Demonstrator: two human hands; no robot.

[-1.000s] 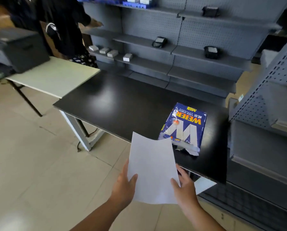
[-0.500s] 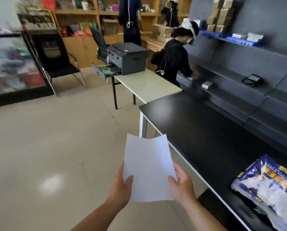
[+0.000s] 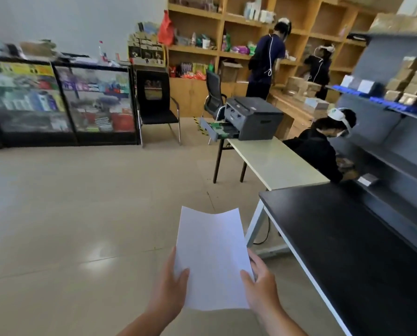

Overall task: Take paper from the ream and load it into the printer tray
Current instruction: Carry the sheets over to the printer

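Paper [image 3: 212,260] sat pinched at its near corners between our left hand [image 3: 171,287] and right hand [image 3: 261,284], thumbs on top. The printer [image 3: 253,117] stood at the far end of the pale table [image 3: 275,163], its tray [image 3: 217,130] pulled out. We judged the limp sheet might buckle or crease on the walk over.

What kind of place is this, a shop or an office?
Most likely a small shop, perhaps staged. Glass display cases hold packaged goods, wooden shelves carry boxes and packets, and a printer with its tray pulled out sits on a pale table.
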